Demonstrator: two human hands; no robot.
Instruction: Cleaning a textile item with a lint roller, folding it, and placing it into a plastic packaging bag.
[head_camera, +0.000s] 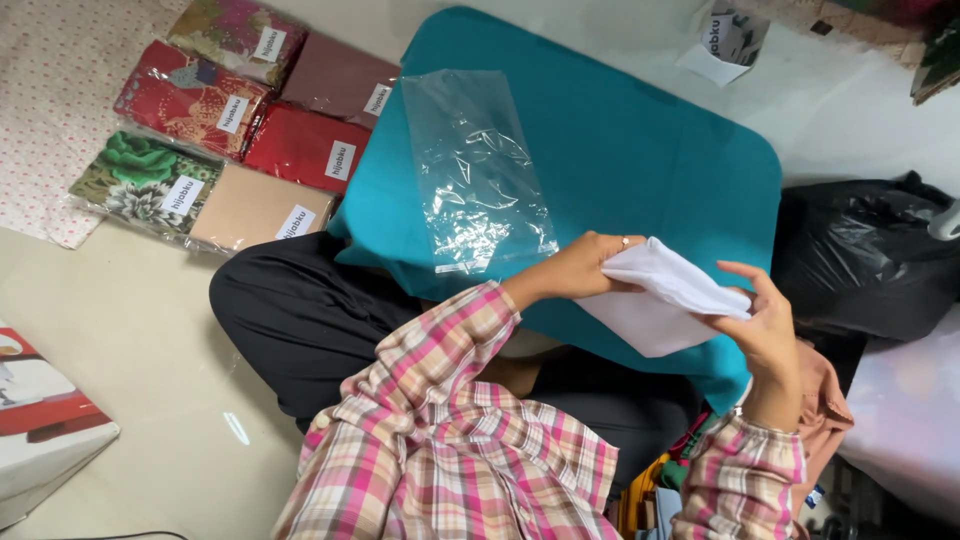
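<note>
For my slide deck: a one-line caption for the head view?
Both hands, left hand and right hand, hold folded white cloth over teal fabric.

You hold a folded white cloth (662, 296), soft and slightly creased, pinched at one end by your left hand (578, 268) and at the other by your right hand (765, 325), raised just above the teal fabric (620, 150).
</note>
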